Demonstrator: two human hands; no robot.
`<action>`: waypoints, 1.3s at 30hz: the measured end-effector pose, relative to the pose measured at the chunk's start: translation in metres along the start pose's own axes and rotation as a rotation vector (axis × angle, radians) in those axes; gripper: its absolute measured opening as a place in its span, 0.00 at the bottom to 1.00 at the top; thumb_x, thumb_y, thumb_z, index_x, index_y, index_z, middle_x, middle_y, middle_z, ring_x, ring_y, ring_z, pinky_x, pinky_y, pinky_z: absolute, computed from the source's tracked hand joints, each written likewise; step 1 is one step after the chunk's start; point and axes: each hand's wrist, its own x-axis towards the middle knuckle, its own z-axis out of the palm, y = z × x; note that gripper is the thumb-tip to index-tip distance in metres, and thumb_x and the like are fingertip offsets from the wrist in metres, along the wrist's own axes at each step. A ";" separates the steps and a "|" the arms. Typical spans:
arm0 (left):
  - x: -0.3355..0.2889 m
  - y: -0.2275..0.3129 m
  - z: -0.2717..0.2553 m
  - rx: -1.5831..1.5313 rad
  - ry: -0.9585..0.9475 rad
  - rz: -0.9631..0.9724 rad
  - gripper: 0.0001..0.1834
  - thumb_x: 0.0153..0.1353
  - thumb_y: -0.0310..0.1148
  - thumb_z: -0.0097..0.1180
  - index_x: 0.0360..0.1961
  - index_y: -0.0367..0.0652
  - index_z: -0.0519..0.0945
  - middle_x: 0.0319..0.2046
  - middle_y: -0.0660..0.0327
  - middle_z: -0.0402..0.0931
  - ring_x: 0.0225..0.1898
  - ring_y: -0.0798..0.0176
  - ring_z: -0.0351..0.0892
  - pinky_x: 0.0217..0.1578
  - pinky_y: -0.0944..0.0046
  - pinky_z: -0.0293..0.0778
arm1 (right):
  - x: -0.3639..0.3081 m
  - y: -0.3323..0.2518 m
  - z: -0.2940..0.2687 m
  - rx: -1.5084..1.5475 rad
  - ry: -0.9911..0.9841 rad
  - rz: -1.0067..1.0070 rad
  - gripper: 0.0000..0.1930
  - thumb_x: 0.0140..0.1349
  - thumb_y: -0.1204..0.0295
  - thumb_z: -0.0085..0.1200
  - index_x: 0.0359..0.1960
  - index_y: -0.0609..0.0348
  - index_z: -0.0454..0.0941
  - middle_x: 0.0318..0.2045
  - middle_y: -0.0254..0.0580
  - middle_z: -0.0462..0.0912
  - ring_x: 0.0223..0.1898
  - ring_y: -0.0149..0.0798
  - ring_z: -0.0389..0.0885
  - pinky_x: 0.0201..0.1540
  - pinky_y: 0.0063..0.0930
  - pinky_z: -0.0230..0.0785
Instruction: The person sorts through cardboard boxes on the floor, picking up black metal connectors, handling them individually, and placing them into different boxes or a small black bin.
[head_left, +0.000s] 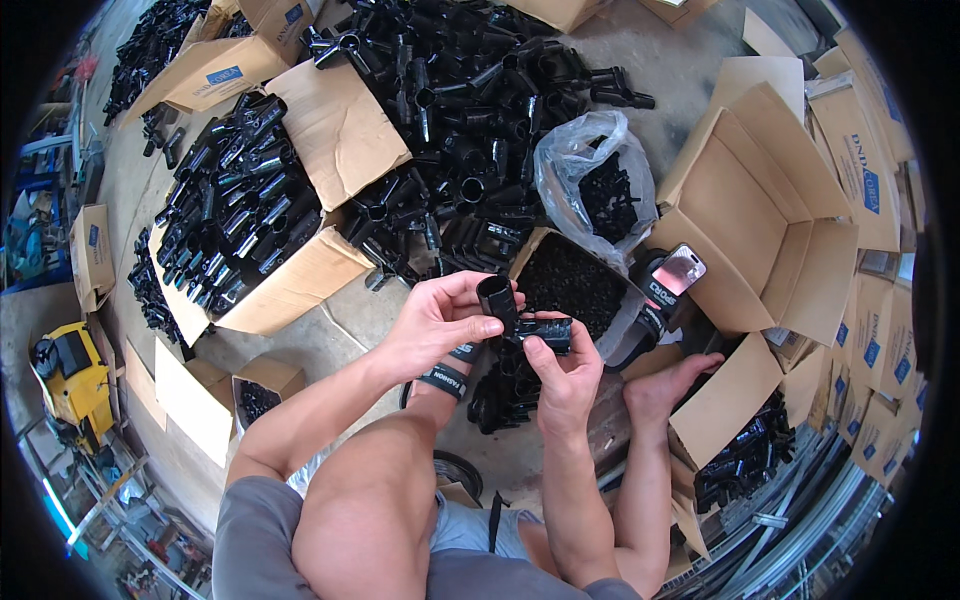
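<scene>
Both my hands hold a shiny black pipe fitting in front of my knees. It has an open-ended tube standing upright and a second tube pointing right. My left hand grips the upright tube, thumb across its lower part. My right hand is closed on the sideways tube, with the thumb pressed near the joint. Just behind my hands stands a plastic-lined carton of small black parts. Beyond it a clear plastic bag holds more of them. Some fingers are hidden behind the fitting.
A large pile of black fittings covers the floor ahead. An open carton full of fittings stands at left. At right are an open carton, a phone on a black sandal, and stacked boxes. A yellow machine sits far left.
</scene>
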 end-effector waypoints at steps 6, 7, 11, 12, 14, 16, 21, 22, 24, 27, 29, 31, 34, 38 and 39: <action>0.000 -0.001 0.000 -0.002 -0.002 -0.033 0.26 0.62 0.20 0.68 0.63 0.35 0.77 0.55 0.54 0.84 0.57 0.61 0.84 0.63 0.58 0.78 | -0.001 -0.002 -0.004 0.012 -0.011 0.022 0.18 0.62 0.79 0.69 0.52 0.65 0.80 0.46 0.39 0.85 0.46 0.28 0.82 0.51 0.23 0.76; -0.001 -0.002 0.000 0.002 -0.002 -0.040 0.26 0.62 0.20 0.67 0.63 0.35 0.77 0.55 0.54 0.84 0.57 0.61 0.84 0.62 0.58 0.78 | -0.001 -0.003 -0.004 0.013 -0.006 0.033 0.18 0.62 0.79 0.69 0.52 0.65 0.80 0.46 0.39 0.85 0.46 0.28 0.82 0.51 0.22 0.76; -0.003 0.000 0.004 0.050 0.007 0.001 0.23 0.65 0.19 0.66 0.62 0.35 0.78 0.54 0.55 0.85 0.56 0.65 0.84 0.60 0.63 0.81 | -0.005 -0.009 -0.003 -0.050 0.018 0.070 0.18 0.63 0.78 0.69 0.52 0.66 0.80 0.45 0.38 0.85 0.45 0.27 0.83 0.50 0.22 0.76; -0.004 -0.001 0.004 0.055 0.010 0.001 0.24 0.65 0.19 0.66 0.62 0.35 0.78 0.54 0.55 0.85 0.56 0.66 0.84 0.59 0.63 0.81 | -0.006 -0.011 -0.003 -0.063 0.013 0.069 0.17 0.63 0.79 0.69 0.52 0.66 0.80 0.45 0.38 0.85 0.44 0.27 0.83 0.50 0.22 0.76; -0.003 -0.006 0.004 0.060 0.011 -0.002 0.24 0.65 0.19 0.65 0.63 0.35 0.77 0.55 0.55 0.85 0.56 0.66 0.84 0.59 0.63 0.81 | -0.008 -0.013 -0.003 -0.083 0.009 0.060 0.17 0.63 0.79 0.69 0.52 0.66 0.80 0.44 0.38 0.85 0.44 0.27 0.83 0.50 0.22 0.76; -0.005 -0.006 0.006 0.068 0.030 0.026 0.25 0.66 0.18 0.65 0.63 0.35 0.77 0.55 0.55 0.84 0.56 0.66 0.84 0.60 0.63 0.80 | -0.007 -0.014 -0.001 -0.098 0.009 0.042 0.17 0.63 0.79 0.69 0.52 0.66 0.80 0.44 0.38 0.85 0.44 0.27 0.83 0.50 0.22 0.76; -0.006 -0.006 -0.004 0.098 0.042 0.046 0.26 0.68 0.29 0.65 0.65 0.34 0.74 0.55 0.54 0.84 0.58 0.61 0.83 0.63 0.59 0.76 | 0.001 -0.013 0.000 -0.152 -0.072 -0.055 0.15 0.66 0.75 0.67 0.52 0.66 0.80 0.44 0.36 0.85 0.46 0.27 0.82 0.50 0.24 0.76; -0.006 -0.004 -0.008 0.073 0.061 0.040 0.27 0.67 0.31 0.66 0.64 0.34 0.74 0.54 0.54 0.84 0.57 0.61 0.83 0.63 0.58 0.76 | 0.012 -0.015 -0.002 -0.147 -0.093 -0.125 0.14 0.68 0.73 0.66 0.52 0.66 0.80 0.43 0.36 0.85 0.47 0.28 0.82 0.50 0.24 0.75; -0.004 -0.008 -0.017 0.047 0.118 0.019 0.28 0.66 0.35 0.68 0.63 0.35 0.75 0.53 0.55 0.84 0.56 0.62 0.84 0.63 0.58 0.76 | 0.053 -0.016 -0.020 -0.235 -0.022 -0.209 0.13 0.72 0.69 0.62 0.52 0.64 0.81 0.42 0.37 0.86 0.46 0.30 0.84 0.50 0.25 0.75; -0.002 -0.006 -0.013 0.019 0.166 -0.023 0.23 0.70 0.29 0.62 0.64 0.33 0.75 0.53 0.55 0.84 0.56 0.63 0.83 0.61 0.60 0.77 | 0.154 -0.028 -0.058 -0.801 0.276 -0.348 0.15 0.71 0.66 0.59 0.51 0.64 0.84 0.42 0.47 0.89 0.44 0.42 0.88 0.49 0.37 0.79; -0.001 -0.021 -0.018 0.000 0.169 0.010 0.26 0.69 0.32 0.65 0.64 0.33 0.75 0.53 0.54 0.84 0.56 0.62 0.83 0.61 0.60 0.77 | 0.215 -0.016 -0.073 -1.234 0.244 -0.338 0.13 0.66 0.71 0.57 0.49 0.63 0.85 0.46 0.55 0.89 0.49 0.55 0.88 0.53 0.46 0.79; -0.006 -0.022 -0.023 0.017 0.177 0.023 0.25 0.68 0.33 0.66 0.63 0.33 0.76 0.53 0.54 0.84 0.56 0.61 0.84 0.61 0.60 0.77 | 0.242 -0.010 -0.052 -1.550 0.093 0.037 0.15 0.63 0.75 0.56 0.50 0.62 0.85 0.50 0.62 0.86 0.55 0.63 0.84 0.58 0.52 0.78; -0.005 -0.027 -0.020 0.071 0.156 0.033 0.26 0.67 0.33 0.68 0.62 0.33 0.76 0.52 0.54 0.85 0.55 0.61 0.84 0.62 0.60 0.76 | 0.256 0.005 -0.054 -1.553 0.159 0.035 0.14 0.62 0.77 0.56 0.49 0.65 0.84 0.50 0.63 0.86 0.56 0.62 0.84 0.58 0.50 0.79; -0.001 -0.026 -0.022 0.036 0.202 -0.010 0.24 0.68 0.32 0.67 0.62 0.34 0.77 0.52 0.55 0.85 0.55 0.62 0.84 0.61 0.60 0.76 | 0.253 0.005 -0.060 -1.492 0.175 0.192 0.14 0.62 0.72 0.60 0.47 0.65 0.86 0.50 0.64 0.86 0.55 0.62 0.84 0.59 0.49 0.78; -0.001 -0.027 -0.024 0.024 0.216 -0.014 0.24 0.68 0.31 0.66 0.62 0.34 0.77 0.52 0.55 0.85 0.55 0.62 0.83 0.61 0.60 0.76 | 0.252 0.007 -0.060 -1.479 0.174 0.204 0.14 0.63 0.71 0.60 0.46 0.65 0.86 0.50 0.64 0.86 0.55 0.62 0.84 0.58 0.49 0.79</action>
